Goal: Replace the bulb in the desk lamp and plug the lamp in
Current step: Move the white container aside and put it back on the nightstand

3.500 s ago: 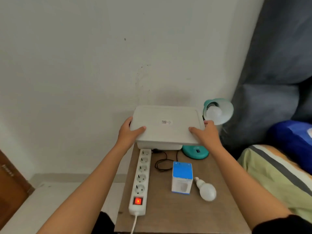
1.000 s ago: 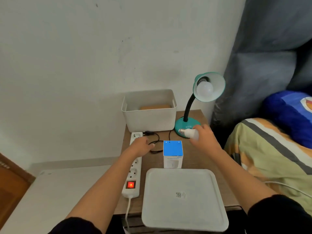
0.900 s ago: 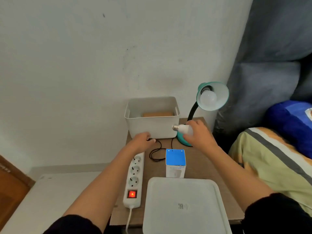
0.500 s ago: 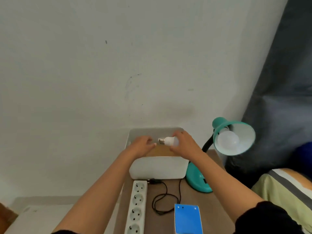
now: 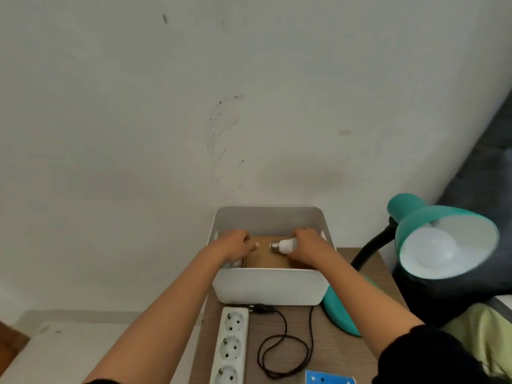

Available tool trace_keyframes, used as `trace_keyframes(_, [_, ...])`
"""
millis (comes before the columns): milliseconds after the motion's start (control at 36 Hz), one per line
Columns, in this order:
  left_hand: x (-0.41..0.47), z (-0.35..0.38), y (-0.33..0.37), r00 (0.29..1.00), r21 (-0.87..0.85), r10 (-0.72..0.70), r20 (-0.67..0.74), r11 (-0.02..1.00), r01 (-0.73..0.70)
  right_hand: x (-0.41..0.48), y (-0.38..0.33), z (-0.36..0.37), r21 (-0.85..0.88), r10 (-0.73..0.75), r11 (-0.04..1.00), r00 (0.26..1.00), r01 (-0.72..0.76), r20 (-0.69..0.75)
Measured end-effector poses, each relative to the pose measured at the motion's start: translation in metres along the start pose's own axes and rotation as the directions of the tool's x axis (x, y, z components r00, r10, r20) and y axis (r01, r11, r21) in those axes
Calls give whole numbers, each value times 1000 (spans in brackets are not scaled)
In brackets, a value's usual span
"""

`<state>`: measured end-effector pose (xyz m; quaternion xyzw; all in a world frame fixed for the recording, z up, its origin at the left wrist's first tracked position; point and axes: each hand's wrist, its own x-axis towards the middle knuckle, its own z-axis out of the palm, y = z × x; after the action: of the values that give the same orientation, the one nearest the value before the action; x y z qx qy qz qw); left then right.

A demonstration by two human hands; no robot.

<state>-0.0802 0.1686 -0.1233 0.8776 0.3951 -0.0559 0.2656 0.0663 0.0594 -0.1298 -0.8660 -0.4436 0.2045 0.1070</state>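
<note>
Both my hands are inside the open white storage bin [image 5: 268,285] at the back of the table. My right hand [image 5: 307,243] holds a white bulb [image 5: 285,245] with its screw base pointing left, just above a brown cardboard box [image 5: 266,259] in the bin. My left hand [image 5: 235,243] touches the left edge of that box; whether it grips it is unclear. The teal desk lamp [image 5: 440,239] stands at the right with a white bulb [image 5: 428,246] in its shade. Its black cord [image 5: 285,347] lies coiled on the table, its plug [image 5: 260,309] beside the white power strip [image 5: 231,345].
A blue-topped bulb carton [image 5: 329,379] shows at the bottom edge. The wall stands right behind the bin. A dark curtain [image 5: 487,162] and bedding [image 5: 482,336] are at the right. The lamp's teal base [image 5: 339,314] sits close to the bin's right side.
My right hand has lowered the bulb from above the bin's rim down into the bin. My left hand has gone in too, onto the cardboard box. My view has moved closer.
</note>
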Motion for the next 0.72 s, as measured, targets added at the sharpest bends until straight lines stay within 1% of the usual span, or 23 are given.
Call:
trace_keyframes(139, [-22,-13,12,1000,3,-3,6,1000,3,-23,-5,-17,13,-12,1000,999,13,-49])
trace_keyframes(194, [-37,-19,19,1000,4,6,-12,1000,-6,-40,-6,-28,15,-17,1000,997,18,-73])
trace_keyframes(306, [-76,-29,34,997,8,49,-60,999,-48,-82,-3,-45,38,-39,998,985,46,-169])
trace_keyframes(417, [-121,-27,46,991,-7,87,-101,996,-88,-133,8,-50,80,-47,994,970,68,-237])
trace_keyframes(583, [-194,9,50,979,-62,140,-145,987,-150,-214,41,-34,87,11,996,950,17,-313])
trace_keyframes(722, [-244,67,41,985,-101,118,-124,986,-131,-273,73,-1,139,89,989,942,-46,-322])
